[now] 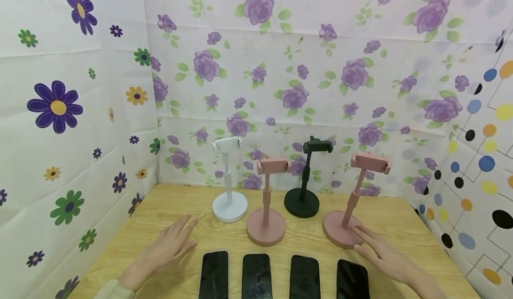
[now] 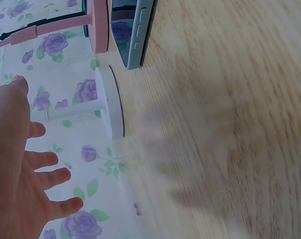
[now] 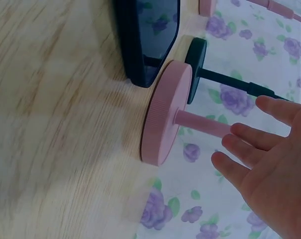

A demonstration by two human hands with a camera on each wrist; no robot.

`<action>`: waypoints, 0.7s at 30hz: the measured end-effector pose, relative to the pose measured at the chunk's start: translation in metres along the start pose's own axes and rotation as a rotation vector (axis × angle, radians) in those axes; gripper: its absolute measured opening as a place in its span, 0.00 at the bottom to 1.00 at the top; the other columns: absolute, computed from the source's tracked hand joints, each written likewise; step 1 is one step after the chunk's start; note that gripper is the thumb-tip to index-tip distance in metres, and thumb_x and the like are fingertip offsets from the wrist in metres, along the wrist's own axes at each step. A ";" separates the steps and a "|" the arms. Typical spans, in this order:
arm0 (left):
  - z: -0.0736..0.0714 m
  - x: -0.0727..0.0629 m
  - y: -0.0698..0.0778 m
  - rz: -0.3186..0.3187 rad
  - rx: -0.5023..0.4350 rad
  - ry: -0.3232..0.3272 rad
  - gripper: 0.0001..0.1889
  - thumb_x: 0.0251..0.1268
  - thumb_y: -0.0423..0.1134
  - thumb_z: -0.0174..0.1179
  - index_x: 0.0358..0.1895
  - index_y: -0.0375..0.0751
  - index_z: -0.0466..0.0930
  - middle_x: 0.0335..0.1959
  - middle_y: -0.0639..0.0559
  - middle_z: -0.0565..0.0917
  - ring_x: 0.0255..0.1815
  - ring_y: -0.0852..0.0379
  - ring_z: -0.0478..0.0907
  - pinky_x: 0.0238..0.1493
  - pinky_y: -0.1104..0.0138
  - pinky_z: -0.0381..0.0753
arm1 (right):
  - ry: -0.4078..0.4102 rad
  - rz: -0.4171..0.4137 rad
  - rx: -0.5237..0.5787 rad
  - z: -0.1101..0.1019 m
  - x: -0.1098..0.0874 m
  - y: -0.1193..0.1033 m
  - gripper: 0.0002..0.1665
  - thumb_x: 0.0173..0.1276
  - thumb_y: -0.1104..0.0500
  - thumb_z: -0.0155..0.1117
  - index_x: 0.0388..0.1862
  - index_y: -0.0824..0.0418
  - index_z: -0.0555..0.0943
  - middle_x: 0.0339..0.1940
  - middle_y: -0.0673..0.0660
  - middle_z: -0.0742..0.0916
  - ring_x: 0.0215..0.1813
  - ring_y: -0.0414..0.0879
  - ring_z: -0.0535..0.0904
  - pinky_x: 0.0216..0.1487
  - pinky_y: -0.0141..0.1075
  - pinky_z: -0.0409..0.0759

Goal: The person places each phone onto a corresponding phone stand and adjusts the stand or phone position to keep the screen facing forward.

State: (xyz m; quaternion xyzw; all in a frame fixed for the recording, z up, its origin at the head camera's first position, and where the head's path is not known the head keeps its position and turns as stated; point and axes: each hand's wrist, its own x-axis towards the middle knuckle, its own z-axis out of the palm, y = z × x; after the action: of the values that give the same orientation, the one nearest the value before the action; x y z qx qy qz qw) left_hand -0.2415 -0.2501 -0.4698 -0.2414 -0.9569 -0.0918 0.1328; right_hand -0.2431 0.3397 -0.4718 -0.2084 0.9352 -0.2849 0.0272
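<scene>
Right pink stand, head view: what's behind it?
Behind the right pink stand: a strip of wooden table, then the purple-rose backdrop. Whatever lies directly behind its base, pole and clamp is covered, so can't tell.

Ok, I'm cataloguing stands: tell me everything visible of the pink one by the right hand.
The pink stand looks like plastic: a thick round base with a ribbed edge, a slim stem with a thicker sleeve, and an empty holder on top. It stands on the wooden table, its stem leaning rightward in the head view. The right hand overlaps the base there; contact is unclear.
</scene>
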 end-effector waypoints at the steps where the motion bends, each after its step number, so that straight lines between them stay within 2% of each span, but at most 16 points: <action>1: 0.000 0.000 0.000 0.000 -0.007 0.000 0.29 0.75 0.51 0.48 0.72 0.39 0.61 0.70 0.33 0.65 0.69 0.35 0.64 0.59 0.37 0.70 | 0.000 0.002 0.001 0.000 0.000 -0.001 0.32 0.79 0.46 0.44 0.77 0.57 0.58 0.75 0.73 0.60 0.71 0.76 0.57 0.57 0.72 0.64; 4: 0.001 0.000 0.002 -0.002 -0.030 -0.009 0.29 0.75 0.49 0.50 0.73 0.39 0.61 0.70 0.33 0.66 0.69 0.35 0.65 0.59 0.37 0.69 | 0.001 -0.009 0.003 0.001 0.001 -0.004 0.32 0.79 0.47 0.45 0.77 0.56 0.59 0.75 0.73 0.60 0.71 0.75 0.57 0.57 0.71 0.65; 9: 0.001 -0.001 0.003 -0.013 -0.057 -0.042 0.29 0.75 0.49 0.49 0.73 0.40 0.60 0.68 0.33 0.68 0.66 0.35 0.68 0.56 0.36 0.71 | 0.003 -0.037 0.032 0.003 0.004 -0.009 0.29 0.78 0.48 0.47 0.76 0.46 0.60 0.75 0.71 0.62 0.72 0.75 0.56 0.56 0.70 0.68; 12: 0.002 -0.002 0.002 0.008 -0.064 -0.025 0.28 0.75 0.48 0.49 0.72 0.38 0.62 0.67 0.33 0.70 0.64 0.36 0.71 0.54 0.38 0.73 | 0.000 -0.042 0.056 0.005 0.007 -0.010 0.28 0.77 0.48 0.49 0.74 0.43 0.62 0.75 0.69 0.63 0.72 0.75 0.57 0.55 0.68 0.70; 17: 0.008 -0.002 0.000 0.121 -0.018 0.125 0.22 0.71 0.41 0.56 0.63 0.35 0.73 0.59 0.38 0.79 0.57 0.43 0.78 0.54 0.50 0.79 | -0.035 -0.015 0.136 0.009 0.014 -0.013 0.29 0.76 0.48 0.52 0.74 0.42 0.62 0.75 0.67 0.64 0.71 0.73 0.60 0.55 0.66 0.72; 19: 0.009 -0.001 -0.001 0.157 0.001 0.186 0.18 0.70 0.38 0.57 0.60 0.36 0.77 0.55 0.41 0.81 0.54 0.46 0.80 0.52 0.55 0.81 | -0.049 -0.020 0.172 0.010 0.017 -0.015 0.29 0.76 0.48 0.52 0.74 0.43 0.62 0.75 0.67 0.64 0.71 0.71 0.62 0.55 0.62 0.75; 21: 0.011 -0.001 -0.002 0.184 0.003 0.228 0.16 0.68 0.37 0.59 0.57 0.36 0.79 0.53 0.43 0.83 0.51 0.48 0.82 0.49 0.57 0.82 | -0.062 -0.027 0.206 0.011 0.018 -0.018 0.29 0.76 0.48 0.51 0.74 0.43 0.62 0.75 0.65 0.65 0.70 0.67 0.65 0.55 0.53 0.78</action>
State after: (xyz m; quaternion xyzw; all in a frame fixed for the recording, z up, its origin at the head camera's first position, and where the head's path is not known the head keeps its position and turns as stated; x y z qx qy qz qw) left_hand -0.2441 -0.2496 -0.4806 -0.3159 -0.9096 -0.1045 0.2488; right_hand -0.2511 0.3131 -0.4699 -0.2256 0.8967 -0.3735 0.0736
